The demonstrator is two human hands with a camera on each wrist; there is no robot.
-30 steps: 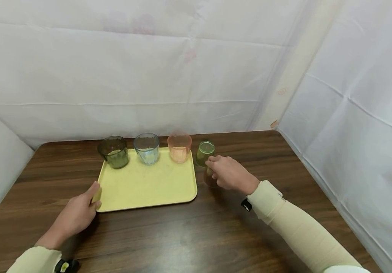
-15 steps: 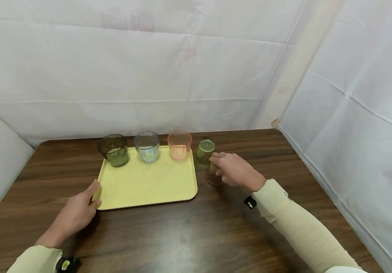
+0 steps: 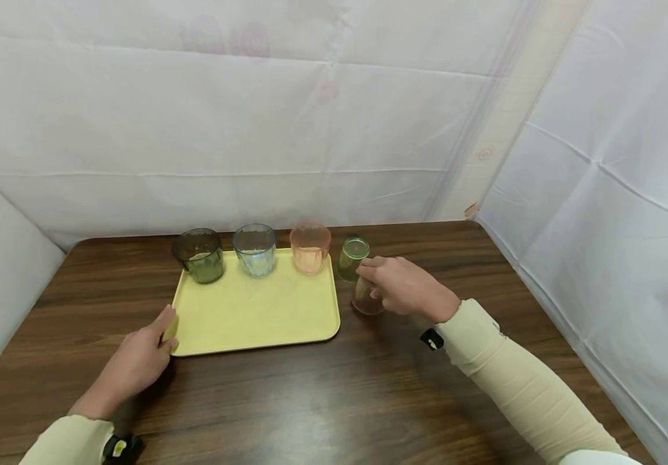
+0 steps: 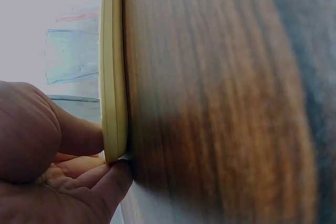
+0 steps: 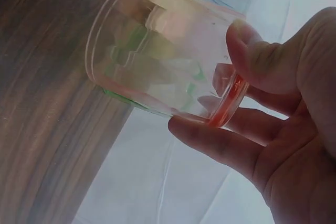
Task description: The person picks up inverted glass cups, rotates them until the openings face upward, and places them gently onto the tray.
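My right hand (image 3: 406, 292) pinches the base of a clear reddish cup (image 3: 364, 298), mouth down and tilted, just right of the yellow tray (image 3: 252, 316). In the right wrist view the thumb and fingers (image 5: 210, 135) hold the cup (image 5: 157, 51) by its base, its rim close to the wood. A light green cup (image 3: 351, 257) stands upside down just beyond it. My left hand (image 3: 142, 355) pinches the tray's near left corner, and in the left wrist view the thumb (image 4: 79, 135) lies on the tray rim (image 4: 113, 77) with fingers beneath.
Three cups stand along the tray's far edge: a dark green cup (image 3: 198, 256), a blue cup (image 3: 254, 250) and an orange cup (image 3: 309, 248). White sheets close off the back and both sides of the dark wooden table (image 3: 334, 400).
My right hand has shifted slightly right with the reddish cup and tilted it. The left hand stays on the tray corner.
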